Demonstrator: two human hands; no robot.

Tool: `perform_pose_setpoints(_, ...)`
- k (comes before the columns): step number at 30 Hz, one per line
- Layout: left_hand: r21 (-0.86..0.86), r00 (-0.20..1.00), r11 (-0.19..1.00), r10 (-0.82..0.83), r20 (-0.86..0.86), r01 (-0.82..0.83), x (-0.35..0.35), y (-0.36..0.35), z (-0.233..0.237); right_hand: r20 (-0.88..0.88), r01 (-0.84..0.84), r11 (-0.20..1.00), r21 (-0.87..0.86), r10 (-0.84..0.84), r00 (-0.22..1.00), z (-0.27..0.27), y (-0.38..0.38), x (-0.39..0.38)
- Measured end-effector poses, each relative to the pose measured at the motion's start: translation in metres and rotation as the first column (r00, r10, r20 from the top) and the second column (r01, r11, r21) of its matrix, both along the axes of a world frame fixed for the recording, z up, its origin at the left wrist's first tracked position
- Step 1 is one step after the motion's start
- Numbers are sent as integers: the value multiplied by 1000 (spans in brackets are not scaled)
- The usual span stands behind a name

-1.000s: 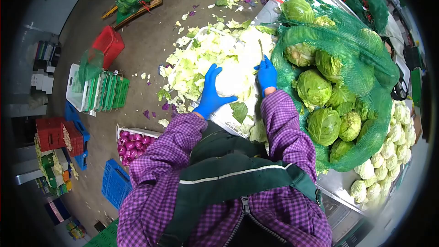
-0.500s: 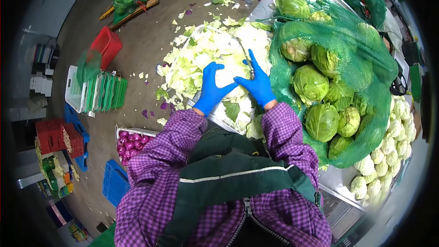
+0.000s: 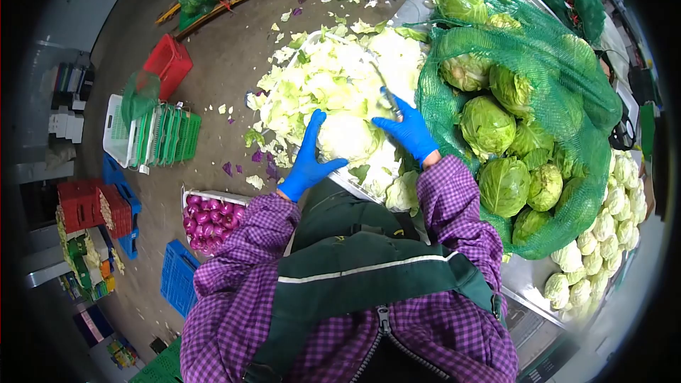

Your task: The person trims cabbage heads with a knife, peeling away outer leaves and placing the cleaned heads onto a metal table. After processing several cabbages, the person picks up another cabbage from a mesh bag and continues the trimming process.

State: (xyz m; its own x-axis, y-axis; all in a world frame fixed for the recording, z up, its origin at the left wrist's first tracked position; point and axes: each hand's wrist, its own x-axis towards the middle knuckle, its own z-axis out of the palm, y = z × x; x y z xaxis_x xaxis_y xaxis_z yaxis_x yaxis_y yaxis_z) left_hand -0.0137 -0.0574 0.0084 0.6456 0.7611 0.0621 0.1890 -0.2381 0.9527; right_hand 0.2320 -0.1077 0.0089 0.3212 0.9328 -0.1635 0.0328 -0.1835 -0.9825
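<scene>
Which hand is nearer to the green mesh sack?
Right. The right hand is at the green mesh sack's left edge; the left hand is farther away, beyond the pale cabbage.

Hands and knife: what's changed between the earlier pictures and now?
The left hand has moved left and toward the body; the cabbage beside it sits slightly nearer the body too. The right hand has also drawn closer in, and its knife, first pointing nearly straight ahead, now slants left. The knife stays held. The net bag and onions stayed put.
</scene>
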Motion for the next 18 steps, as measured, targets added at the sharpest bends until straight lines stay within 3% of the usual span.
perform_pose_setpoints(1,-27,996,996,86,14,-85,4,-4,-4,110,-109,993,-34,112,988,0,-2,-5)
perform_pose_setpoints(5,-71,934,931,357,-9,-357,21,-15,-10,377,-223,975,-16,213,902,14,1,-21)
perform_pose_setpoints(8,-25,921,921,389,33,-388,21,-14,-13,389,-283,959,-1,261,883,15,6,-20)
perform_pose_setpoints(9,-27,920,920,392,32,-391,20,-15,-10,420,-338,941,-9,311,853,14,8,-17)
perform_pose_setpoints(10,103,932,927,363,-12,-360,20,-15,-6,421,-343,939,-10,315,850,12,12,-14)
perform_pose_setpoints(11,231,939,920,338,-60,-316,19,-14,-3,385,-187,982,-34,186,904,7,16,-12)
perform_pose_setpoints(12,231,938,919,341,-60,-319,20,-14,-2,352,-28,998,-63,48,935,4,19,-10)
perform_pose_setpoints(13,231,947,931,310,-81,-284,20,-14,-2,356,-16,1000,-4,16,934,1,21,-4)
perform_pose_setpoints(15,229,953,940,284,-105,-254,21,-12,1,172,-131,991,11,127,977,3,19,0)
perform_pose_setpoints(17,329,957,934,210,-202,-136,24,-11,6,412,-265,961,78,211,887,20,17,-17)
perform_pose_setpoints(18,371,966,927,147,-214,-59,27,-8,7,456,-371,927,-62,357,815,31,18,-21)
